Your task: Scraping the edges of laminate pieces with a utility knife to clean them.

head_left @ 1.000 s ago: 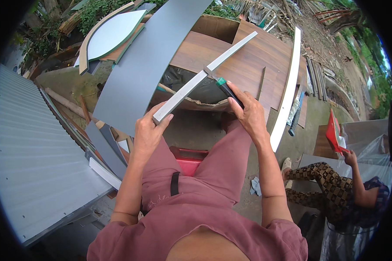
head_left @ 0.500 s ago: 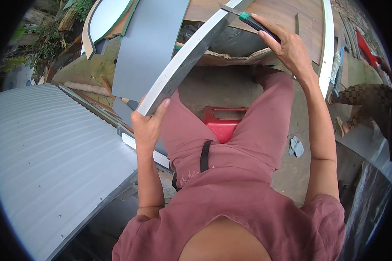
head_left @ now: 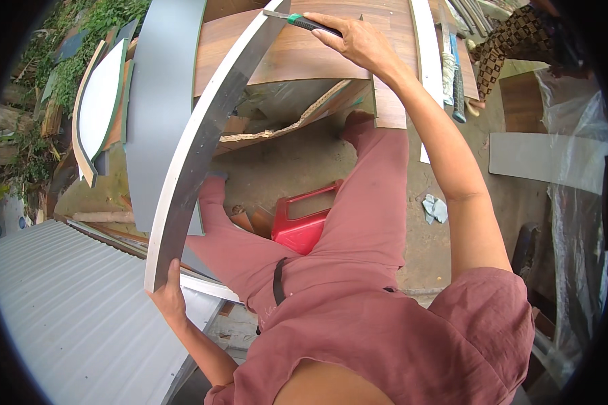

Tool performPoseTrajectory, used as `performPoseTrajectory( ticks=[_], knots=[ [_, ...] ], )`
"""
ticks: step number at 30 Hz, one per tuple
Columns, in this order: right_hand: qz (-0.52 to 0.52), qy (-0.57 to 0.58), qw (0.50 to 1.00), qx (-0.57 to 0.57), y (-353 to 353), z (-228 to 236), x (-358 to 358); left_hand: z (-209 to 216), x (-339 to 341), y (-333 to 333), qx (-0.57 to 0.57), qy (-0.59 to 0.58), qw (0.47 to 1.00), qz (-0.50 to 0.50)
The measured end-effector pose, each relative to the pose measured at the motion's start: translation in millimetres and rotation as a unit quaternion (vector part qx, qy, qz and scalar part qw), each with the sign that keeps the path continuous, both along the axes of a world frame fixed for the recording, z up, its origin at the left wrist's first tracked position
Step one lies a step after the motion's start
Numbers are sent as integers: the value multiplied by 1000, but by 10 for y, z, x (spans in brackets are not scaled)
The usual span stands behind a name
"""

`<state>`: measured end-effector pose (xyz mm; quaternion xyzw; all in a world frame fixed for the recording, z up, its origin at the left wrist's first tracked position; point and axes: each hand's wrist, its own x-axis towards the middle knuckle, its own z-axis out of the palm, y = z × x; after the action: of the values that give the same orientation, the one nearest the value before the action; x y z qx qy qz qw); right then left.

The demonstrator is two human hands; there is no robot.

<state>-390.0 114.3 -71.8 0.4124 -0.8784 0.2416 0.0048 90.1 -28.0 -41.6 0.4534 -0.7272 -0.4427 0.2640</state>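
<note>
My left hand (head_left: 169, 300) grips the near end of a long narrow board (head_left: 188, 145), its thumb on the dark grey face. The board has a white edge (head_left: 172, 182) turned up and slants away from me to the upper middle. In my closed right hand (head_left: 365, 46) is a utility knife (head_left: 311, 25) with a black and green handle. Its blade (head_left: 275, 14) lies at the board's far end, on or right by the white edge; I cannot tell whether it presses in. The board appears bent by the wide lens.
Wood-grain panels (head_left: 331, 57) lie ahead, beside a grey panel (head_left: 162, 101) and a white strip (head_left: 431, 74). A red plastic object (head_left: 300, 233) sits between my legs. Corrugated metal sheet (head_left: 67, 304) fills the left. Another person's patterned trouser leg (head_left: 503, 47) shows at far right.
The board's near end and my left hand have come down and left in the picture. My right hand and the knife have shifted left, with the blade still at the far end. The whole view has moved.
</note>
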Motion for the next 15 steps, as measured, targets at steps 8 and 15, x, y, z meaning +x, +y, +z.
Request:
performPoseTrajectory(
  ticks=[8, 15],
  knots=[
    [-43, 65, 997, -23, -32, -186, -613, 97, -59, 29, -2, -30, 1000, -2],
    [0, 23, 999, 22, -172, -96, -458, 69, 6, 12, 6, -40, 999, 6]
  ],
)
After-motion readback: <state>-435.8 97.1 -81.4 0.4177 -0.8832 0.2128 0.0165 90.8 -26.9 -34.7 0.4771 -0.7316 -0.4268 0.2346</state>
